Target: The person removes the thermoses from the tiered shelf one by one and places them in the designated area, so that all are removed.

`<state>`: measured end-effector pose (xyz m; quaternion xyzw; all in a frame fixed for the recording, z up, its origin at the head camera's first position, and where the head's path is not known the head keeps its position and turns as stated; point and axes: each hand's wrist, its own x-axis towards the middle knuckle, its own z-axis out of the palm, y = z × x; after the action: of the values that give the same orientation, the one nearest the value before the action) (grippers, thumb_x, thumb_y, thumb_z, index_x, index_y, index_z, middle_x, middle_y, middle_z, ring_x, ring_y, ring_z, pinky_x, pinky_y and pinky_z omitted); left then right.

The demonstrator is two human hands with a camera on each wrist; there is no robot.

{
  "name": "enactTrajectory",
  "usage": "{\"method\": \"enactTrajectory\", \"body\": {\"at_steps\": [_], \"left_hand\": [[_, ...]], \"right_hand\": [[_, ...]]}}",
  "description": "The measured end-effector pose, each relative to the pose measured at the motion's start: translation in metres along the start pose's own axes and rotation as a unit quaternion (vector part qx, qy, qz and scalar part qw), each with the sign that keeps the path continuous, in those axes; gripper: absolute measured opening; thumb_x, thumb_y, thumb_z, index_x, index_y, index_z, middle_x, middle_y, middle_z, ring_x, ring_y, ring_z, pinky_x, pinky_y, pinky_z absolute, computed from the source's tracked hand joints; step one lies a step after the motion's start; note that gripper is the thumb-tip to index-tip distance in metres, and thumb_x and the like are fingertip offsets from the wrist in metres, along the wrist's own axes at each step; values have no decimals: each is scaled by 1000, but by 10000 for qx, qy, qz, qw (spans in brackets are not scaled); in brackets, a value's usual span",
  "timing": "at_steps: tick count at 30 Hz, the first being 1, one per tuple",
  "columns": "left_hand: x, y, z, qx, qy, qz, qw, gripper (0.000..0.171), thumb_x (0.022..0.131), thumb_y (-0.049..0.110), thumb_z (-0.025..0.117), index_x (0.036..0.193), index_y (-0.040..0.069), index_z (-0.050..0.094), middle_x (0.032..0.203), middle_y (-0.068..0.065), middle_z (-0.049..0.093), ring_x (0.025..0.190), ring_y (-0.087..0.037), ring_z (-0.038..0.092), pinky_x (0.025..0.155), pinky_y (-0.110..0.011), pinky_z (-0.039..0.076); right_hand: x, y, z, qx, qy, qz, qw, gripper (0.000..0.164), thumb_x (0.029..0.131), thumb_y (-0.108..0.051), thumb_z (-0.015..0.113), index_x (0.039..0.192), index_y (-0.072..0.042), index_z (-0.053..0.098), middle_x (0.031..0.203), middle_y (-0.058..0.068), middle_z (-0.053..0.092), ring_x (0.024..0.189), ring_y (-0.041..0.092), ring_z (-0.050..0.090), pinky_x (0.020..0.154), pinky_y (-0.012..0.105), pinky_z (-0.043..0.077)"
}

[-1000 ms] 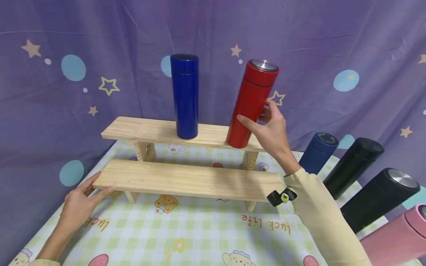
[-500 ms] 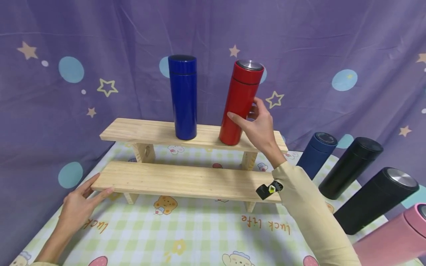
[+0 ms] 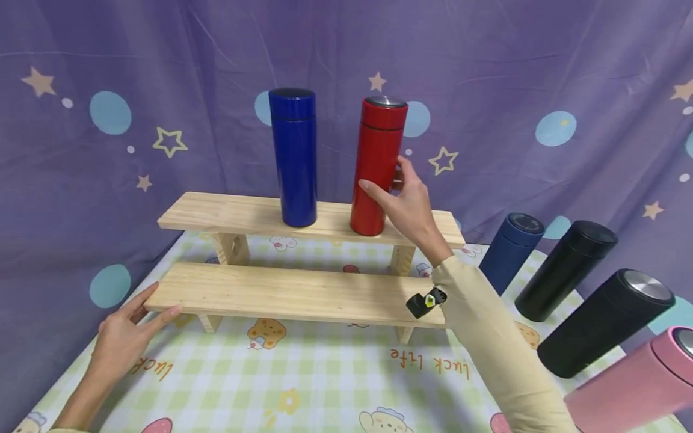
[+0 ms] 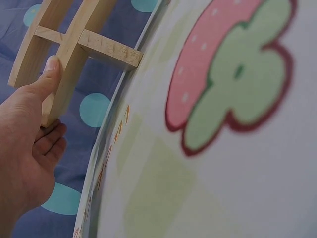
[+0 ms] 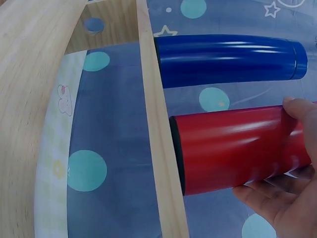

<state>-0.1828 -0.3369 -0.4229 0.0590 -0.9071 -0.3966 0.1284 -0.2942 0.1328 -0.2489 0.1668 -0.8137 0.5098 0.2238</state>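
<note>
A red thermos point(image 3: 377, 159) stands nearly upright on the upper board of a two-tier wooden shelf point(image 3: 292, 293). My right hand point(image 3: 407, 207) grips its lower half from the right, thumb across the front and fingers behind. In the right wrist view the red thermos point(image 5: 233, 148) has its dark base right at the board's edge. To its left, a glossy blue thermos point(image 3: 295, 162) stands upright with a gap between the two. My left hand point(image 3: 120, 338) holds the left end of the lower board, and the left wrist view shows the thumb point(image 4: 50, 69) on top, fingers beneath.
On the right side of the table stand a navy thermos point(image 3: 509, 249), a black one point(image 3: 565, 273), another black one with a silver lid point(image 3: 601, 331) and a pink one point(image 3: 633, 385). A checked cloth point(image 3: 325, 385) covers the table. A purple curtain point(image 3: 487, 72) hangs behind.
My right hand has moved left along the upper board with the red thermos, which has gone from leaning right to nearly upright. The left hand has kept its hold on the lower board.
</note>
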Motion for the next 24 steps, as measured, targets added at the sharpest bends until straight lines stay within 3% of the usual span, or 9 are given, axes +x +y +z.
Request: {"method": "enactTrajectory", "body": {"at_steps": [13, 19, 24], "left_hand": [[1, 2, 0, -183, 15, 16, 9998, 88, 97, 45, 74, 164, 8, 29, 147, -38, 41, 131, -63, 41, 101, -74, 33], [0, 2, 0, -106, 17, -52, 9999, 89, 97, 46, 74, 164, 8, 28, 146, -40, 40, 130, -63, 42, 96, -74, 37], [-1, 1, 1, -129, -13, -91, 9999, 90, 97, 46, 74, 164, 8, 27, 147, -40, 39, 131, -64, 40, 97, -75, 36]], "right_hand": [[-12, 11, -4, -78, -254, 58, 9996, 74, 96, -38, 75, 155, -8, 40, 136, 13, 60, 118, 29, 63, 100, 45, 51], [-28, 24, -15, 27, -360, -184, 9992, 69, 99, -29, 74, 156, -10, 41, 140, 14, 59, 122, 29, 63, 98, 48, 52], [-47, 36, -31, 56, -218, -476, 9986, 63, 100, -21, 72, 155, -9, 43, 141, 15, 59, 125, 32, 61, 95, 50, 53]]}}
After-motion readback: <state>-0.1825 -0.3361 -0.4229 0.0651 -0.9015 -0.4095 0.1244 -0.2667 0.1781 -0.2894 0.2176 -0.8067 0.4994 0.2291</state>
